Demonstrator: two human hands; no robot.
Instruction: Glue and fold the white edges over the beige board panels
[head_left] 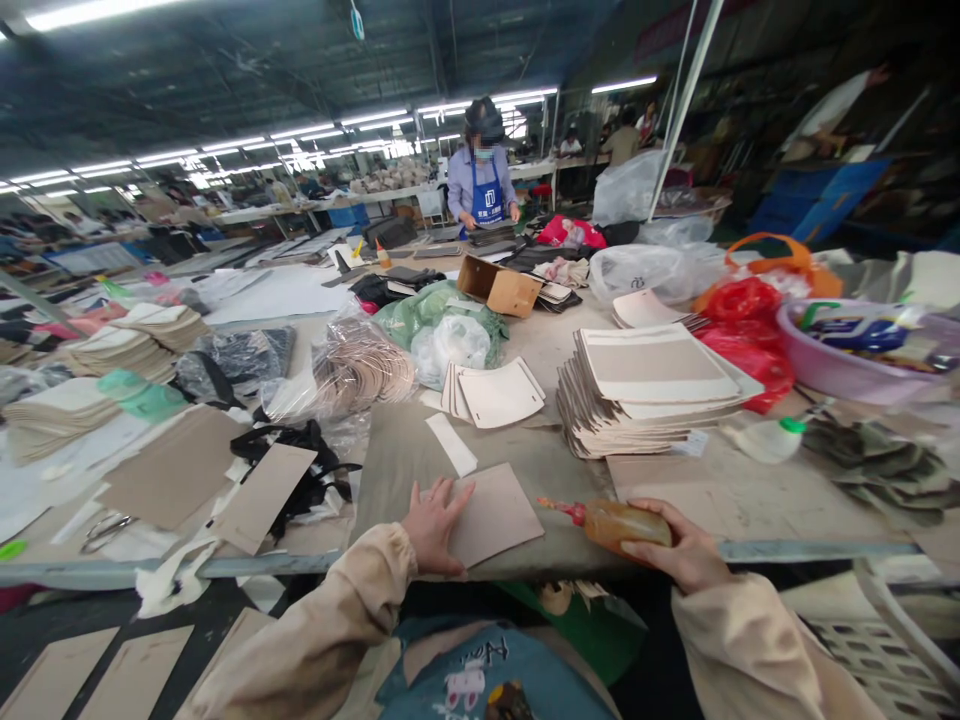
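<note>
My left hand (pixel 437 527), its fingers spread, rests on the left part of a beige panel (pixel 496 512). The panel lies flat on a grey-green mat (pixel 397 455) at the table's front edge. To the right, my right hand (pixel 686 548) is wrapped round an amber glue bottle (pixel 626 527), held on its side. The bottle's red nozzle (pixel 576 512) points left, above the mat just right of the panel. A narrow white strip (pixel 451 444) lies beyond the panel, with a few pale curved pieces (pixel 501 393) behind it.
Tall stack of panels (pixel 652 375) at right centre; purple basin (pixel 862 365) and white bottle with green cap (pixel 772 438) farther right. Bagged pieces (pixel 364 370) and a cardboard box (pixel 501 287) lie beyond the mat. Scissors (pixel 109 532) at left. A person in a blue apron (pixel 486 195) stands across.
</note>
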